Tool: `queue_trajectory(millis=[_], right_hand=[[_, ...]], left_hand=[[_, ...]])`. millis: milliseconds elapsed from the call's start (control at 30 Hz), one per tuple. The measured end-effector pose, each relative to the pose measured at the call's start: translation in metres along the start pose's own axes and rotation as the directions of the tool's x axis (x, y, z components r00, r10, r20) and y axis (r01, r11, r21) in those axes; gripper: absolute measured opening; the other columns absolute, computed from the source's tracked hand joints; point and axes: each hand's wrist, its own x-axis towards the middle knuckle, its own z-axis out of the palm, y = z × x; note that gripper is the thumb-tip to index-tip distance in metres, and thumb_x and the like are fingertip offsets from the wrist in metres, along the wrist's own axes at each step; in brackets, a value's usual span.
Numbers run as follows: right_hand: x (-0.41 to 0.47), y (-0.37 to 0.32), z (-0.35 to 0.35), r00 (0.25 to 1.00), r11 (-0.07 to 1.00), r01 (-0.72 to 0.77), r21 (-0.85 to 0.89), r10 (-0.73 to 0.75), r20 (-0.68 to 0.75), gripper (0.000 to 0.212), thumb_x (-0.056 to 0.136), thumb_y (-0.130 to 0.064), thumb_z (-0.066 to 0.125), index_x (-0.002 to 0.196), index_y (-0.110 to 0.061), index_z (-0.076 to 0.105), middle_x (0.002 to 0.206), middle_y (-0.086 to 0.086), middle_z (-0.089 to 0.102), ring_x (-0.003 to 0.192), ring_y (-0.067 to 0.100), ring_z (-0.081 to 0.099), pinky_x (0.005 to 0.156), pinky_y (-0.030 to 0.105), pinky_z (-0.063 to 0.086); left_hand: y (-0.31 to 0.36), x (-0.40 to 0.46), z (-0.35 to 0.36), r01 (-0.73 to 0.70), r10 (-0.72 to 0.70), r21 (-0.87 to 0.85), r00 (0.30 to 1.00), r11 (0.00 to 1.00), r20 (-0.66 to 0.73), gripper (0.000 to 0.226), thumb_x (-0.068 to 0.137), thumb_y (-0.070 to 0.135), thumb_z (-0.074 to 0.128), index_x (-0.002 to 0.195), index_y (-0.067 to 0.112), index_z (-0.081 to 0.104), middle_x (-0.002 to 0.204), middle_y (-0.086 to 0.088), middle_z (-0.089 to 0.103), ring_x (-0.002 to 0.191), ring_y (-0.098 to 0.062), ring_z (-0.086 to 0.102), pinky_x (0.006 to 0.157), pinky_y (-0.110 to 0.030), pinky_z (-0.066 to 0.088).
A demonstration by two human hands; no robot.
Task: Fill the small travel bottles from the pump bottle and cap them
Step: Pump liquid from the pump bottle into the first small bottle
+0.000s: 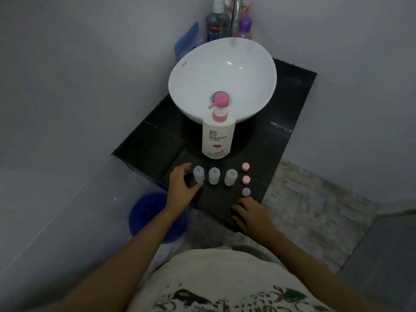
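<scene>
Three small translucent travel bottles [214, 175] stand upright and uncapped in a row near the front of the black tiled counter [272, 152]. Beside them lie two pink round caps [245, 167] and one grey cap [246, 192]. My left hand [181, 188] curls open beside the leftmost bottle; my right hand [249, 216] rests flat, empty. Behind, the white pump bottle [218, 136] stands upright, its pink nozzle pointing left, before the white basin [195, 70].

— Where's the left hand [181, 188]?
— At ten o'clock of the right, forearm stretched forward, fingers curled apart, thumb spread, gripping nothing.
— And the right hand [249, 216]?
— Palm down, fingers loosely bent, resting flat.
</scene>
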Motion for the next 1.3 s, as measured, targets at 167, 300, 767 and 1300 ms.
queue_trajectory(millis=[167,300,767,1300], right_hand=[[0.020,-0.010,-0.030,0.992,0.992,0.027,0.127,-0.010,-0.128,0.026,0.087,-0.028,0.057,0.104,-0.010,0.067,0.100,0.009,0.066,0.086,0.019,0.062,0.074,0.030,0.053],[0.059,-0.015,-0.075,0.929,0.959,0.052,0.279,0.057,-0.366,0.029,0.090,-0.030,0.057,0.104,-0.007,0.066,0.097,0.009,0.065,0.087,0.016,0.060,0.077,0.026,0.050],[0.230,-0.009,-0.176,0.922,0.751,-0.079,0.656,0.306,-0.239,0.028,0.092,-0.027,0.057,0.086,-0.002,0.067,0.078,0.009,0.068,0.062,-0.003,0.058,0.063,0.009,0.043],[0.241,-0.006,-0.167,0.965,0.581,-0.177,0.794,0.260,0.026,0.034,0.095,-0.024,0.051,0.083,-0.001,0.073,0.069,0.007,0.068,0.060,0.001,0.060,0.067,0.009,0.047]], left_hand=[[0.007,0.009,0.002,0.009,-0.012,0.051,0.998,0.999,0.062,0.036,0.076,0.017,0.074,0.110,0.017,0.062,0.110,0.000,0.063,0.108,-0.020,0.054,0.090,-0.036,0.048],[0.014,0.010,-0.009,0.026,-0.027,0.011,0.999,1.000,0.031,0.031,0.080,0.017,0.072,0.109,0.015,0.063,0.108,0.002,0.065,0.106,-0.015,0.056,0.093,-0.039,0.049],[0.107,0.041,-0.053,-0.192,0.185,-0.042,0.975,0.981,-0.125,0.032,0.079,0.026,0.071,0.107,0.031,0.058,0.104,0.010,0.059,0.095,0.005,0.055,0.077,-0.003,0.042],[0.135,0.056,-0.068,-0.259,0.272,0.116,0.955,0.959,-0.118,0.037,0.079,0.036,0.070,0.112,0.023,0.062,0.097,0.005,0.055,0.083,0.001,0.053,0.064,-0.010,0.039]])
